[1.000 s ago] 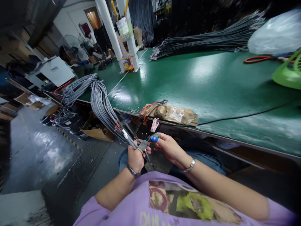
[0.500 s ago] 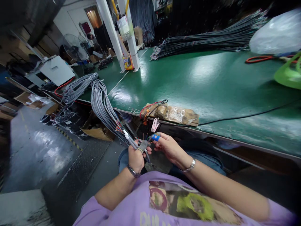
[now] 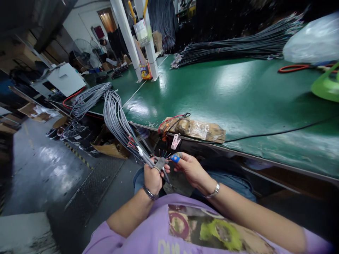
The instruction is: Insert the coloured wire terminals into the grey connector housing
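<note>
My left hand (image 3: 153, 180) is closed around the end of a grey cable, with grey wrapping on its thumb. Thin coloured wires (image 3: 162, 154) fan out from the cable end above that thumb. My right hand (image 3: 192, 172) wears a blue cover on the thumb and a greyish one on a finger. Its thumb and finger pinch together at the tip of one thin wire, mostly hidden. From my left hand, a bundle of grey cables (image 3: 116, 111) runs up over the bench edge, and more stripped wire ends (image 3: 131, 141) show along it.
A taped wooden block (image 3: 201, 130) with leads lies at the green bench's (image 3: 196, 91) front edge, a pink clip (image 3: 175, 141) hanging beside it. Black cables (image 3: 233, 47), a plastic bag (image 3: 312, 40) and a green object (image 3: 324, 86) lie farther back. A cardboard box (image 3: 109, 148) stands below left.
My right hand has shifted slightly down and right, and its fingers have moved a little along the wires. The wires fan out more upright. My left hand keeps its hold on the cable.
</note>
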Demonstrator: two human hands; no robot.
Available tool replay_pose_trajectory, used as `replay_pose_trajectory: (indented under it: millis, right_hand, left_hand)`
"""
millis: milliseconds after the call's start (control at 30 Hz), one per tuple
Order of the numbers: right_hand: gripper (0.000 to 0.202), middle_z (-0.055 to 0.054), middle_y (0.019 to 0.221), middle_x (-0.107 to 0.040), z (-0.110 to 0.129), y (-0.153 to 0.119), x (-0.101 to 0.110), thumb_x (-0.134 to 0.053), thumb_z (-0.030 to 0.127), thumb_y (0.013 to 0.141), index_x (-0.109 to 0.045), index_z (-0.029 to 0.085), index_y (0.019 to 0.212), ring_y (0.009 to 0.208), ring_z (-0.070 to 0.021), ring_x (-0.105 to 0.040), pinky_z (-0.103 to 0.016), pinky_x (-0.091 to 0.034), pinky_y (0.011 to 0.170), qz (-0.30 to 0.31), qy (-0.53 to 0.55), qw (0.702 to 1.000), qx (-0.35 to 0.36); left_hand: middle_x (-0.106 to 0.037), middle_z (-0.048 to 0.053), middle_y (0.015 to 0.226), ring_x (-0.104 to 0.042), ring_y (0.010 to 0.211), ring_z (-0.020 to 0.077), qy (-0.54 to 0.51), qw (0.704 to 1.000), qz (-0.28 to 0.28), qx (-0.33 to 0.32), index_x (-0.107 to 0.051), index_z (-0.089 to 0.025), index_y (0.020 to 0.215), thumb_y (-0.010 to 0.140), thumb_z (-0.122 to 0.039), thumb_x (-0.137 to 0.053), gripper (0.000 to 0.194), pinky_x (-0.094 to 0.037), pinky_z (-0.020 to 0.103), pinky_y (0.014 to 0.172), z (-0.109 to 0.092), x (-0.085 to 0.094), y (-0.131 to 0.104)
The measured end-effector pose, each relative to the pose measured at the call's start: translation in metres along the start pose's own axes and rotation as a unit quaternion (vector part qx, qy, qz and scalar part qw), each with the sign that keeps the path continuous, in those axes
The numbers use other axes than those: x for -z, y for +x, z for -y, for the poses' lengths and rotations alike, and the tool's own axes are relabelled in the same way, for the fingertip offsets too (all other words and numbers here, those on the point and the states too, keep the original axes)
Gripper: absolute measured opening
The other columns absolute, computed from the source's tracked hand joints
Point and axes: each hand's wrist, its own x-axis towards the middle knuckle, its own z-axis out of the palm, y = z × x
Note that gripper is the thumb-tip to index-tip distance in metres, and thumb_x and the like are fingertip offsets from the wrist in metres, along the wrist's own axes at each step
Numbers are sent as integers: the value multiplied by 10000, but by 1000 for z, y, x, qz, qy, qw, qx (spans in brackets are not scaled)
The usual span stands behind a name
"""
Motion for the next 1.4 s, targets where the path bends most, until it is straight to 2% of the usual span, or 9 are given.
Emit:
replay_pose_trajectory:
  millis: [300, 533, 700, 767, 833, 967, 1033, 1200, 1400]
  right_hand:
    - [281, 49, 523, -447, 3, -1, 3, -729, 377, 645, -531, 181, 607, 493, -77, -392, -225, -404, 515, 1, 49, 998, -24]
    - [334, -12, 682, -582, 11, 18, 20, -653, 498, 740, -612, 167, 716, 522, -85, -474, -227, -467, 524, -37, 118, 991, -49]
    - [372, -30, 714, -614, 32, 28, 17, -626, 525, 771, -649, 154, 777, 556, -93, -524, -222, -453, 530, 54, 103, 991, -70]
    - [397, -16, 681, -602, 38, 30, 14, -657, 554, 729, -641, 161, 785, 547, -96, -514, -232, -439, 534, 101, 96, 988, -62]
    - [420, 8, 616, -563, 39, 31, 12, -691, 575, 678, -619, 165, 735, 513, -90, -468, -234, -404, 520, 112, 78, 990, -30]
    - [452, 25, 531, -501, 29, 33, 11, -672, 616, 670, -585, 175, 630, 477, -83, -373, -231, -311, 480, -5, -5, 995, 101]
    - [491, 7, 546, -520, 25, 35, 10, -612, 668, 691, -585, 184, 610, 500, -98, -391, -240, -326, 492, -46, -24, 990, 130]
    - [533, -7, 595, -545, 26, 37, 6, -610, 710, 655, -625, 181, 719, 523, -119, -442, -258, -385, 503, 40, 100, 994, 21]
    - [482, 0, 568, -544, 32, 38, -1, -717, 625, 615, -648, 162, 731, 506, -109, -449, -246, -371, 478, 24, 178, 984, -4]
  left_hand:
    - [-620, 25, 500, -559, 408, 101, 21, 1000, 3, 8, -619, -130, 672, 649, -439, -716, 325, -263, 171, 352, -1, 0, 0]
    - [-630, 24, 510, -554, 400, 97, 5, 1000, 22, 19, -608, -135, 678, 650, -423, -717, 309, -262, 169, 357, -7, -1, 2]
    - [-620, 19, 503, -543, 398, 89, 2, 997, 68, 31, -611, -133, 670, 661, -402, -713, 287, -261, 170, 360, -16, -9, 2]
    - [-612, 15, 490, -534, 393, 89, 2, 995, 89, 38, -609, -135, 659, 648, -383, -720, 272, -264, 173, 361, -19, -13, 4]
    - [-605, 15, 481, -529, 390, 89, 3, 993, 108, 42, -610, -134, 648, 636, -373, -727, 266, -267, 176, 363, -22, -17, 6]
    - [-609, 20, 491, -529, 395, 87, 6, 992, 120, 43, -618, -133, 650, 639, -375, -722, 264, -258, 178, 365, -23, -20, 9]
    - [-605, 20, 490, -524, 395, 86, 9, 991, 120, 49, -621, -133, 648, 630, -386, -724, 274, -264, 180, 368, -22, -20, 10]
    - [-592, 17, 480, -509, 390, 87, 18, 989, 126, 72, -617, -134, 632, 593, -400, -741, 296, -292, 187, 374, -19, -21, 10]
    - [-590, 20, 459, -501, 367, 84, 26, 988, 138, 69, -609, -134, 606, 609, -386, -732, 281, -245, 181, 359, -15, -22, 9]
